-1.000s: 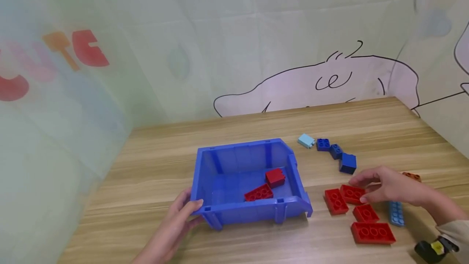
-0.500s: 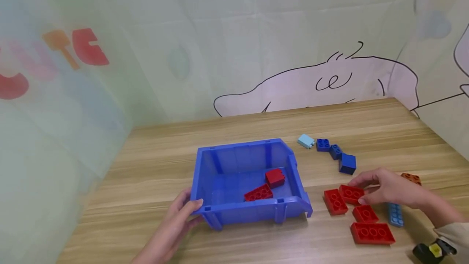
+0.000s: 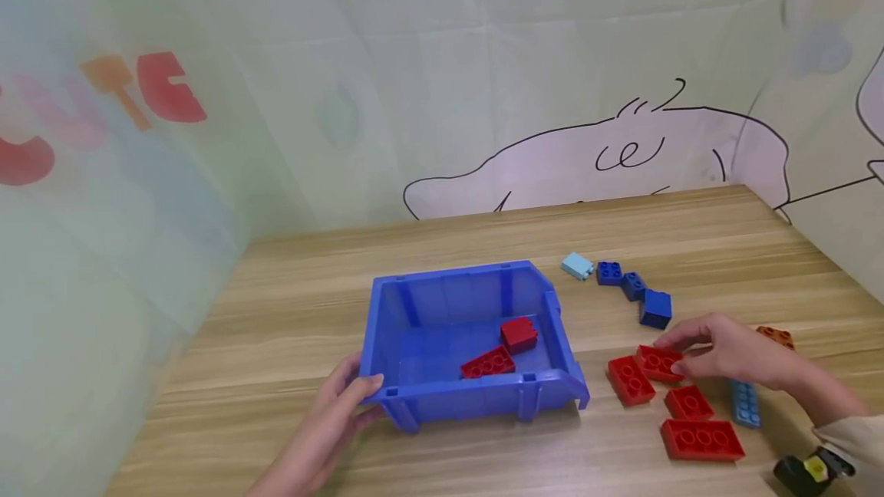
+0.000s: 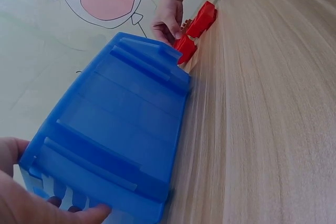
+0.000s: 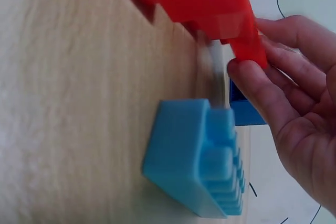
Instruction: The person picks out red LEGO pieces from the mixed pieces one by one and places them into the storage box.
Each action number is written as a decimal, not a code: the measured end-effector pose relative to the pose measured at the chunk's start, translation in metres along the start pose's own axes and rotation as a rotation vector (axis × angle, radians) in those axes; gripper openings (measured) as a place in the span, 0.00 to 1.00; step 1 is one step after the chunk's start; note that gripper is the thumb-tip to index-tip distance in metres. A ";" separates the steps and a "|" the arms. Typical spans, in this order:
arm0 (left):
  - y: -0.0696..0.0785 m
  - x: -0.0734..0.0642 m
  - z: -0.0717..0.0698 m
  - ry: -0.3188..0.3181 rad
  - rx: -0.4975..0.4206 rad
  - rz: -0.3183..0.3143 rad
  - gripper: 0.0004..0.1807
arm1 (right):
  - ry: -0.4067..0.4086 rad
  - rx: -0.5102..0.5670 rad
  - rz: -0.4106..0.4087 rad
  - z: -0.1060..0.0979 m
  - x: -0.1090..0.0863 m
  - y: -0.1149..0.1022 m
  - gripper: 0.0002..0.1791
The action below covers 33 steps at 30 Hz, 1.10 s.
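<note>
My left hand point(image 3: 331, 413) grips the near left corner of a blue plastic bin point(image 3: 456, 397), thumb over the rim and fingers beneath. Two red toy bricks lie in the bin: a chunky brick point(image 3: 518, 335) and a longer, upside-down brick point(image 3: 488, 363). To the bin's right, my right hand point(image 3: 739, 355) pinches another upside-down red brick point(image 3: 658, 363) between thumb and fingers. This brick looks slightly tilted; whether it touches the table is unclear. Close around it lie three more red bricks, one on its left point(image 3: 631, 380) and two nearer me point(image 3: 689, 403).
A light blue studded brick point(image 5: 194, 156) lies just below my right hand, with an orange brick point(image 3: 776, 337) behind the wrist. Farther back are a pale blue brick point(image 3: 578, 265) and several dark blue bricks point(image 3: 654, 308). A wall with drawings borders the wooden table point(image 3: 311, 274).
My right hand has shifted slightly left with the pinched red brick, which now tilts a little. The red brick beside it has also slid slightly left. My left hand and the bin stay put.
</note>
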State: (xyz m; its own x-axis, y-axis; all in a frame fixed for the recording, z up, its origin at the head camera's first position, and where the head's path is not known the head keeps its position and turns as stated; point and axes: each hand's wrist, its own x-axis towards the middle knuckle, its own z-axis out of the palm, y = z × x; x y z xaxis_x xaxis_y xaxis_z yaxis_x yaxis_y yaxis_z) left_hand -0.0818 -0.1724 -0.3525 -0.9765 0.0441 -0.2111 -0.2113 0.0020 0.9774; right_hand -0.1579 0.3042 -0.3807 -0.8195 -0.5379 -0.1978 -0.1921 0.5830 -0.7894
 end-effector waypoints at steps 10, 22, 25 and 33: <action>0.001 0.000 0.000 0.007 -0.007 0.007 0.29 | -0.021 0.031 -0.035 -0.002 0.000 0.000 0.18; 0.000 0.000 0.000 0.005 -0.019 0.008 0.29 | -0.017 0.045 -0.017 0.001 0.003 0.001 0.16; 0.000 0.000 0.000 0.004 -0.017 0.007 0.29 | -0.018 0.091 0.012 0.001 0.003 0.001 0.17; 0.000 0.000 0.000 -0.005 -0.005 -0.001 0.30 | -0.021 0.281 0.092 0.000 0.004 0.006 0.18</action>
State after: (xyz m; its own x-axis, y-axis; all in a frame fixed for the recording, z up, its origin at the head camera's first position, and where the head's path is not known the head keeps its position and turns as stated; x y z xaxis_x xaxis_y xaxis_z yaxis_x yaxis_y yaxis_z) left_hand -0.0816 -0.1727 -0.3520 -0.9760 0.0495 -0.2120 -0.2124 -0.0034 0.9772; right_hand -0.1621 0.3056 -0.3864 -0.8149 -0.5043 -0.2858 0.0423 0.4400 -0.8970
